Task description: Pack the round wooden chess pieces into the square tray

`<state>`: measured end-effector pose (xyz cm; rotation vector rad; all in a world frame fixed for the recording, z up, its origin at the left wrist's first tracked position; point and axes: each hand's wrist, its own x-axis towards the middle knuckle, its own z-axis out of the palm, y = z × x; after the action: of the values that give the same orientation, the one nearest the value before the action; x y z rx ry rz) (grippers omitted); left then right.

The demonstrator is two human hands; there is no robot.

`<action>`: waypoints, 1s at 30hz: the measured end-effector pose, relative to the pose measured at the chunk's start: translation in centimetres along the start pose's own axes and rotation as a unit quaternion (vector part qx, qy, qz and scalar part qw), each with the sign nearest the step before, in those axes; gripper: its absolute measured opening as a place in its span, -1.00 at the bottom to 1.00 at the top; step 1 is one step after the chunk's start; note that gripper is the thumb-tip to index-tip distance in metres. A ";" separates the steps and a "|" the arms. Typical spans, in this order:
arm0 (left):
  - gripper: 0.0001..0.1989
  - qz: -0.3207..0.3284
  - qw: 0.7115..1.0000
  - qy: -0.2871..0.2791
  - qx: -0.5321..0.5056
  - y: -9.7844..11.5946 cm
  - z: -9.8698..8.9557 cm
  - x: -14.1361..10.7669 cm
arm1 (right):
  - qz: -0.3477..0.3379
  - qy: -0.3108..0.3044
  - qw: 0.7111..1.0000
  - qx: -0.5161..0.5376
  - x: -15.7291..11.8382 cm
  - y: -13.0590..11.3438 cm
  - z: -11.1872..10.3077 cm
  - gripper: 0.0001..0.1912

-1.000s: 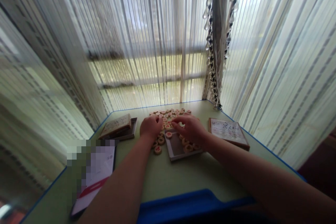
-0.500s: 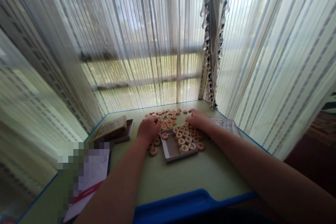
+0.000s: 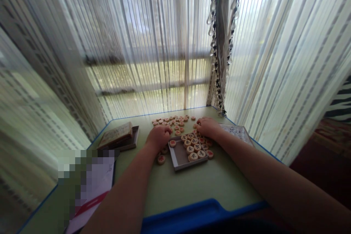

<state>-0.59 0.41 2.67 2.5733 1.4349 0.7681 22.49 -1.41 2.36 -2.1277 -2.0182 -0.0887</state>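
Note:
My left hand (image 3: pixel 159 137) is closed, its fingers curled at the left back corner of a shallow open box (image 3: pixel 178 158); what they grip, if anything, is hidden. Beyond the box's right back corner, my right hand (image 3: pixel 208 128) curls down over wooden Chinese chess pieces, its fingertips partly hidden. Several black-lettered pieces (image 3: pixel 197 148) fill the right side of the box, some seemingly stacked. One red-lettered piece (image 3: pixel 172 143) sits at its left back corner. Loose pieces (image 3: pixel 175 121) are scattered behind the box, and a red-lettered piece (image 3: pixel 161 159) lies left of it.
On the left stands another open box (image 3: pixel 134 141) with a patterned lid (image 3: pixel 116 133) leaning on it. A printed flat panel (image 3: pixel 236 132) lies at the right. Papers (image 3: pixel 94 186) rest at the near left. Striped curtains (image 3: pixel 153 44) hang around the green table (image 3: pixel 219 182).
My left hand has shifted slightly right, nearer the box corner, covering pieces there. The right hand's extended finger has bent down toward the pieces.

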 end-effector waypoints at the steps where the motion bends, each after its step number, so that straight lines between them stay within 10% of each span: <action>1: -0.71 0.000 1.000 0.000 0.005 0.0 0.0 0.0 | -0.002 0.002 1.000 -0.001 0.0 0.0 0.0 -0.56; 30: -0.67 0.038 0.999 -0.036 0.013 0.9 -0.1 -0.3 | -0.011 -0.002 1.000 -0.012 -0.1 0.0 0.2 -0.53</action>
<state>-0.06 -0.33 2.96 2.6593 1.3428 0.6641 22.49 -1.42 2.18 -2.1210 -2.0539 -0.1127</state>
